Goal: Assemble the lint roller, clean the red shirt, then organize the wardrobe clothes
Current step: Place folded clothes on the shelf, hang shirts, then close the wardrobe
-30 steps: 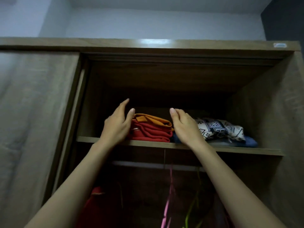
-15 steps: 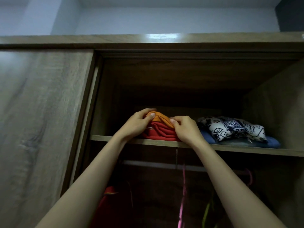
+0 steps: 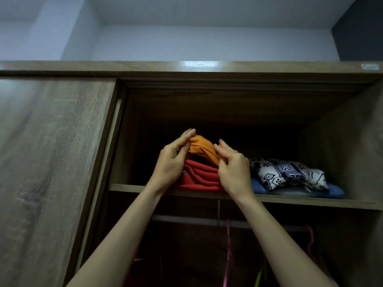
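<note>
Shelf: upper wardrobe shelf (image 3: 310, 201) carries two piles of folded clothes side by side.
Orange garment (image 3: 202, 149): on top of the left pile, bunched and raised between both hands.
Red garment (image 3: 199, 179): folded, directly beneath the orange one, resting on the shelf.
Left hand (image 3: 172, 162): fingers and thumb curled, pinching the orange garment's left edge.
Right hand (image 3: 234, 172): fingers curled, gripping the orange garment's right edge.
Right pile: black-and-white patterned cloth (image 3: 288, 175) lying on a blue garment (image 3: 335, 192), just beside the right hand.
Below: hanging rail (image 3: 186, 219) with a pink hanger (image 3: 228, 245).
Wardrobe door (image 3: 51, 162): wood-grain panel on the left.
</note>
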{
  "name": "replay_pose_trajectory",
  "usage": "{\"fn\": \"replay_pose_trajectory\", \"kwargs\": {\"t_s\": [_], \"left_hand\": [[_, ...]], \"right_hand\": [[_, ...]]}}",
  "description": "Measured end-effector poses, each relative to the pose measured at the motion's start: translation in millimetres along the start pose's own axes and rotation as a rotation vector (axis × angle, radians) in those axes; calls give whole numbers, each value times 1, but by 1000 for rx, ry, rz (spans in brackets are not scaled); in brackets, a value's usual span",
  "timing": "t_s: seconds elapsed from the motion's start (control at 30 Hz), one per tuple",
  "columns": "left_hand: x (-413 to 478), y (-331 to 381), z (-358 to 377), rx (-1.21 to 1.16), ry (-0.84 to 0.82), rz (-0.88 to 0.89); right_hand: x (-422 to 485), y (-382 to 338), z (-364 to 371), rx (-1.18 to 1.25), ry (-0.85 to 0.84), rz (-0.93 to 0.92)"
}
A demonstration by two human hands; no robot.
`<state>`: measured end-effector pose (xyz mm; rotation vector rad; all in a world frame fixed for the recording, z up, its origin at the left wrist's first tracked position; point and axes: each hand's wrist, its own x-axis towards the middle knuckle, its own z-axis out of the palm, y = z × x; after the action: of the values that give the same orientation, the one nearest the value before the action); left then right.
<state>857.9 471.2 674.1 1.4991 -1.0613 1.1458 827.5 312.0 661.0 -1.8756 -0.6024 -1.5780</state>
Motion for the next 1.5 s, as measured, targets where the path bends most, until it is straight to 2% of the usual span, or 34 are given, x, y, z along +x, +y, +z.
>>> {"fn": "replay_pose_trajectory", "kwargs": {"t_s": [0.1, 0.2, 0.33, 0.43, 0.5, 0.63, 0.7, 0.77, 0.93, 1.17, 1.3, 1.5], "left_hand": [[-11, 3, -3, -25, 54, 17], [-19, -1, -7, -39, 57, -25], [-27, -4, -15, -31, -28, -56], [-37, -1, -18, 74, -77, -34], [-46, 1, -15, 82, -33, -28], [-72, 0, -11, -97, 163, -76], [-79, -3, -14, -49, 207, -42], [-79, -5, -19, 39, 164, 0], [-73, -9, -27, 197, -19, 53], [-73, -16, -21, 431, -12, 166], [-66, -19, -11, 503, 12, 133], [-49, -18, -7, 628, -71, 14]], "right_hand": [[-11, -1, 1, 56, 88, -45], [-20, 2, 1, 95, 112, -1], [-21, -1, -10, 149, -33, 78], [-15, -9, -13, 67, -192, 64], [-6, -12, -11, -20, -238, 41], [3, -13, -6, -63, -263, 87], [5, -14, -5, -39, -276, 100], [6, -15, -5, -6, -282, 99], [7, -12, 0, -32, -212, 94], [16, -7, -2, -21, -157, 104], [21, -8, -8, 19, -121, 95], [22, -22, -30, 108, 29, 4]]}}
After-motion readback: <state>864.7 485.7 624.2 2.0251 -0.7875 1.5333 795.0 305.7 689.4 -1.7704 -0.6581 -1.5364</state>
